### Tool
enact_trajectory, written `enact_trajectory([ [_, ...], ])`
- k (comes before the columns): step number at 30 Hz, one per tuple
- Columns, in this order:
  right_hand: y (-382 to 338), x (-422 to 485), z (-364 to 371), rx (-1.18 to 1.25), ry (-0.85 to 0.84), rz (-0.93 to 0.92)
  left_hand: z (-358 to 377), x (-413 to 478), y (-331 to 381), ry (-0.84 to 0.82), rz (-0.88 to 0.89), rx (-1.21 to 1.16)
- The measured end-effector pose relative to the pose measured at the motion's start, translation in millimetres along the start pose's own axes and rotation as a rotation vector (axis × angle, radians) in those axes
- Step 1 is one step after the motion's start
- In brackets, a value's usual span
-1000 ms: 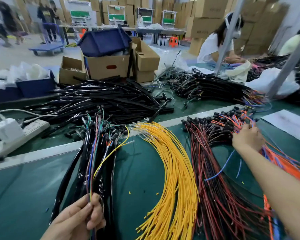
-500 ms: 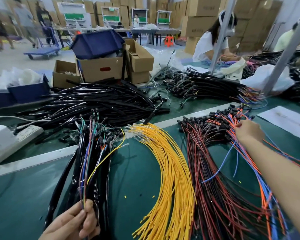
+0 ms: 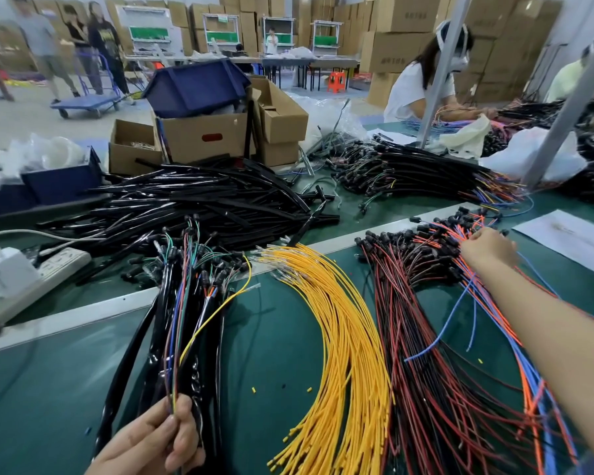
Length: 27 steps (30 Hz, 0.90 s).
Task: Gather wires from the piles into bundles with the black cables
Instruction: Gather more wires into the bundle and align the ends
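Note:
My left hand (image 3: 151,440) at the bottom left pinches a bundle of black cables with thin coloured wires (image 3: 182,323), one yellow wire among them, fanning up and away from me. To its right lies the yellow wire pile (image 3: 343,344), then the red and black wire pile (image 3: 436,371), then the orange and blue wire pile (image 3: 528,382) under my right arm. My right hand (image 3: 487,250) reaches far right into the connector ends of the orange and blue wires, fingers closed on them. A loose blue wire (image 3: 439,330) trails below it.
A heap of black cables (image 3: 199,204) lies behind the bundle. A white power strip (image 3: 31,279) sits at the left, cardboard boxes (image 3: 203,135) behind, another wire heap (image 3: 408,173) at the back right. A person sits at the far table, a white paper sheet (image 3: 570,238) at right.
My right hand has shifted slightly up and right along the orange and blue wire ends. The camera has tilted, and my left hand keeps its hold on the bundle.

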State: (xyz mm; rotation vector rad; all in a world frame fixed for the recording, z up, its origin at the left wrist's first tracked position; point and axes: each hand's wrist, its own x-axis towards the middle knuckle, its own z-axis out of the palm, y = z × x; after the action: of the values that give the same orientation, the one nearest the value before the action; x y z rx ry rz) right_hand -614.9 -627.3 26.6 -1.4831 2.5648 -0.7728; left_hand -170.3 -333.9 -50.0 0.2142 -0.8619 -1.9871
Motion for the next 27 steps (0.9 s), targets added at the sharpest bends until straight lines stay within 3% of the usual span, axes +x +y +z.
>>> enact_trajectory([
  [4, -5, -3, 5, -0.001, 0.045, -0.084, 4, -1, -7, 0.073, 0.063, -0.039],
  [8, -15, -6, 9, -0.008, -0.075, -0.179, 9, -5, -9, 0.149, 0.114, -0.051],
  [11, -20, -11, 10, -0.011, -0.133, -0.224, 11, -7, -11, 0.145, 0.163, -0.059],
  [18, -45, -23, 14, 0.069, -0.083, -0.295, 15, -6, -13, 0.114, 0.197, -0.094],
  [22, -52, -26, 18, -0.060, -0.138, -0.354, 18, -5, -11, 0.109, 0.199, -0.103],
  [27, -50, -30, 21, -0.181, -0.040, -0.399, 21, -5, -12, 0.147, 0.226, -0.137],
])
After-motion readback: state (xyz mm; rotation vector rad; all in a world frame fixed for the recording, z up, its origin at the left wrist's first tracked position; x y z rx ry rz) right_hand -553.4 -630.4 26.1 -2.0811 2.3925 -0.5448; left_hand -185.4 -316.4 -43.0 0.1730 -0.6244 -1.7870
